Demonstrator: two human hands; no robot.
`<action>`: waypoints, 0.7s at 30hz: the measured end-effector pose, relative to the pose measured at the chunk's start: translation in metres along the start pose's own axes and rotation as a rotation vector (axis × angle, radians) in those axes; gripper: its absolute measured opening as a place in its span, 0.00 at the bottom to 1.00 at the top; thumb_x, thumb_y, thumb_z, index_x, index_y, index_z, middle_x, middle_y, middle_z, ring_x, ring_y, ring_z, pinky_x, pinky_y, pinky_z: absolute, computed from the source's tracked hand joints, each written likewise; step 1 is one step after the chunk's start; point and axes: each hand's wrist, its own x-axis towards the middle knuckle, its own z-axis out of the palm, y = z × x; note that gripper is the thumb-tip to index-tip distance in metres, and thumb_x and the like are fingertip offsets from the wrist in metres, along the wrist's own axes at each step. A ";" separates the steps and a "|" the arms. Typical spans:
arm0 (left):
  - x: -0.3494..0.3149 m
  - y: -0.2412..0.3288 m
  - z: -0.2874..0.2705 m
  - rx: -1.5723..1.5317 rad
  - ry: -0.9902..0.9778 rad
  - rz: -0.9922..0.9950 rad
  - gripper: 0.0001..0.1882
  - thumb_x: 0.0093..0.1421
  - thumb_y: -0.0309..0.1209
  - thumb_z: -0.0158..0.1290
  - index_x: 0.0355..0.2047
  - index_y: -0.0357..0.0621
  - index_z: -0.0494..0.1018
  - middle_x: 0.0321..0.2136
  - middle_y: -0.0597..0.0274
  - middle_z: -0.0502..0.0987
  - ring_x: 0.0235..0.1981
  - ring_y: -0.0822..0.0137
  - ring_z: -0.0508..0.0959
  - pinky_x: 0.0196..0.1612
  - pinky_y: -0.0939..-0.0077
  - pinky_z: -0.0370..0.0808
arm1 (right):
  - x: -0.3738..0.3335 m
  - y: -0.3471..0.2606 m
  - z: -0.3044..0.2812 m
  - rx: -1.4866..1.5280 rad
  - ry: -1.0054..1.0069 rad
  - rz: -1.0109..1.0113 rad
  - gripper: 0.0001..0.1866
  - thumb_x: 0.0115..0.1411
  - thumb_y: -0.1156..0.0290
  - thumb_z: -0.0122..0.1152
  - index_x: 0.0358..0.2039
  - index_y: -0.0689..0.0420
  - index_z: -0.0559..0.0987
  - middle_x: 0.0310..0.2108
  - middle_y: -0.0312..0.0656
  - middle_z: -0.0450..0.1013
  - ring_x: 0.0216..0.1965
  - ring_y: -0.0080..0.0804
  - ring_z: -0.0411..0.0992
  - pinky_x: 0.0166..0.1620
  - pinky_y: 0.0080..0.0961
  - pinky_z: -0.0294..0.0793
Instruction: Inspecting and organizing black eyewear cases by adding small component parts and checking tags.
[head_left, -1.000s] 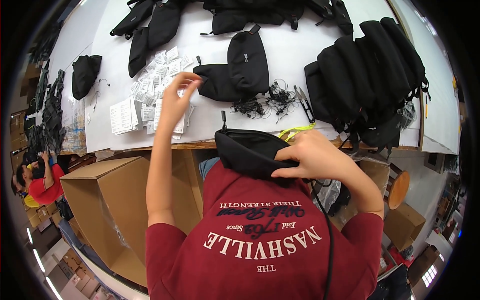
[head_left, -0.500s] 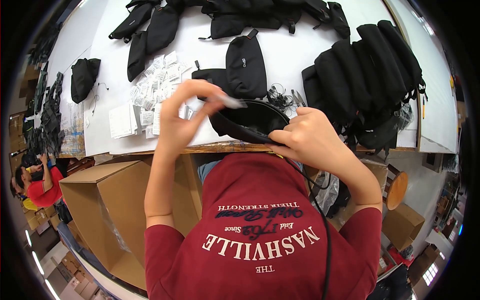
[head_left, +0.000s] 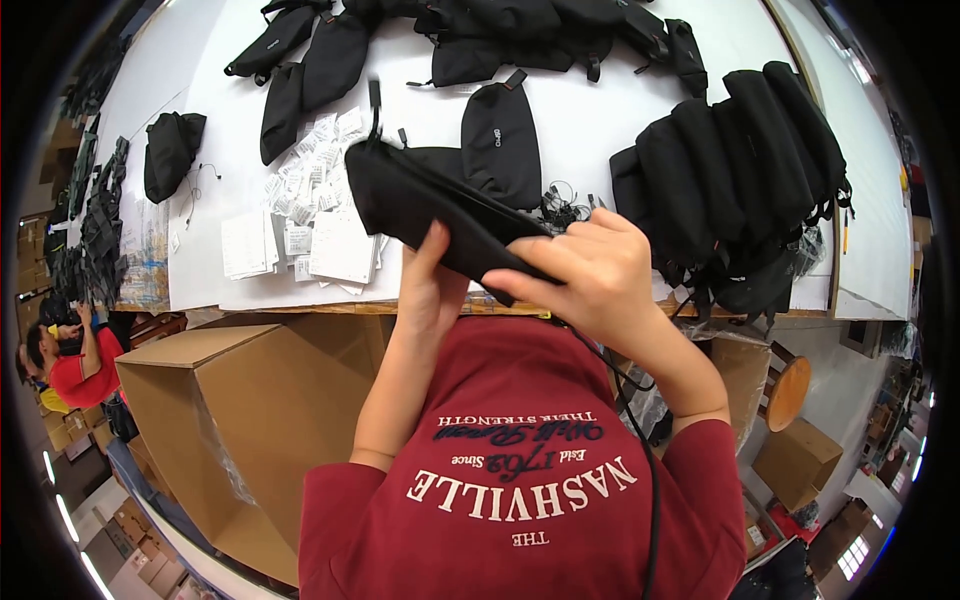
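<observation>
A black zip pouch (head_left: 425, 200) is held up at a slant over the table's near edge, its long opening facing away and to the right. My left hand (head_left: 428, 285) is closed on its lower side, thumb pressed on the near face and the other fingers hidden behind. At the pouch's right end, my right hand (head_left: 590, 265) pinches the rim between thumb and bent fingers. Beyond it lie another black pouch (head_left: 500, 145) on the table and a small tangle of black cords (head_left: 565, 208).
Loose white tags (head_left: 310, 175) and a stack of white cards (head_left: 345, 245) lie on the white table (head_left: 400, 115) at left. Stacked black pouches (head_left: 740, 150) stand at right. A large open cardboard box (head_left: 250, 400) is below left. A person in red (head_left: 80, 365) is at far left.
My left hand has moved from above the opening to beneath the pouch, and the small whitish packet it held is out of sight. The pouch has tilted up, its left end rising.
</observation>
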 end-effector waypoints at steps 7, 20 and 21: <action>0.020 0.011 0.027 0.223 0.081 0.211 0.19 0.60 0.30 0.55 0.51 0.42 0.69 0.45 0.62 0.76 0.46 0.66 0.75 0.51 0.69 0.73 | -0.025 -0.014 0.031 0.698 0.312 0.685 0.19 0.63 0.67 0.56 0.18 0.61 0.63 0.11 0.35 0.55 0.13 0.22 0.53 0.19 0.21 0.51; 0.004 0.014 0.035 0.437 -0.029 -0.154 0.19 0.50 0.22 0.61 0.43 0.32 0.72 0.36 0.56 0.79 0.34 0.69 0.80 0.40 0.76 0.77 | 0.015 0.027 -0.017 0.060 0.237 0.146 0.06 0.50 0.76 0.64 0.28 0.56 0.76 0.25 0.34 0.72 0.23 0.29 0.68 0.25 0.21 0.66; 0.004 0.014 0.032 0.444 -0.018 -0.182 0.19 0.50 0.22 0.60 0.43 0.32 0.72 0.36 0.56 0.79 0.34 0.69 0.80 0.40 0.76 0.77 | 0.015 0.028 -0.017 -0.024 0.196 0.130 0.05 0.49 0.76 0.64 0.27 0.56 0.75 0.23 0.34 0.72 0.23 0.30 0.68 0.24 0.22 0.66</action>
